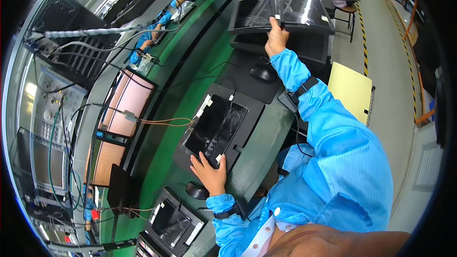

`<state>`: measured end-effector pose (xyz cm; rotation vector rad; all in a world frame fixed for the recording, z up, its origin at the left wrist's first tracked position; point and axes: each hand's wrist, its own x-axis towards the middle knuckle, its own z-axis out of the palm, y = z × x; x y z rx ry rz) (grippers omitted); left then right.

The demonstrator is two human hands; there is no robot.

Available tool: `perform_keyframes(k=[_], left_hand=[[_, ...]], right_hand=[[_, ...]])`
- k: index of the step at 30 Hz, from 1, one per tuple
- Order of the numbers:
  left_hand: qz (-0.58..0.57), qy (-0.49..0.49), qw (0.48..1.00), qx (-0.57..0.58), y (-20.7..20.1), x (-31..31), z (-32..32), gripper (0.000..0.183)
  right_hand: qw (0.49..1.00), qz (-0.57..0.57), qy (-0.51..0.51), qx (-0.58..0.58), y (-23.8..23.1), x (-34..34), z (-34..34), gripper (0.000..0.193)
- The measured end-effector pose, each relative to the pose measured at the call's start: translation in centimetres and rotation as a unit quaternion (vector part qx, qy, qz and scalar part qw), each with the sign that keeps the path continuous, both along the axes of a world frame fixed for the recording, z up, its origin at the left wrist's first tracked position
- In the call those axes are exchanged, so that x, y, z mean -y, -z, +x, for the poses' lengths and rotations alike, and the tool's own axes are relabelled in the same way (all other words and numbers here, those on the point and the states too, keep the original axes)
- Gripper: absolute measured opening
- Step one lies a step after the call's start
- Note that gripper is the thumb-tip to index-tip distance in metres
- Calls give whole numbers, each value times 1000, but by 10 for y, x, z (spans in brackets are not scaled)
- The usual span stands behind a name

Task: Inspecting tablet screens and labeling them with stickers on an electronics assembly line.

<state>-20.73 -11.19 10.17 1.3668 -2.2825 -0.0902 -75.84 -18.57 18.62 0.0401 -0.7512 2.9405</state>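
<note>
My left hand rests with spread fingers at the near edge of a black display panel, which lies in a dark flat fixture on the bench. Orange-brown cables join the panel's left side. White tabs sit at its corners. Out to the upper right, my right hand grips the near edge of another glossy display panel, thumb on top, fingers hidden beneath. That panel lies in a black tray, beside a second film-covered panel.
A black mouse lies on a dark pad between my hands; another mouse is beside my left hand. A similar fixture with a screen stands lower left. Instruments and cables line the left. Co-workers' hands work across the bench. A yellow folder is right.
</note>
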Motion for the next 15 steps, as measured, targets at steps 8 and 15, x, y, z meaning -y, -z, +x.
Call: perform_keyframes(k=[8,15], left_hand=[[-52,6,998,-17,-1,2,1,87],[-31,-15,998,-46,1,2,1,92]], right_hand=[[987,106,82,91,63,8,-9,30],[842,100,-500,177,49,-24,-37,67]])
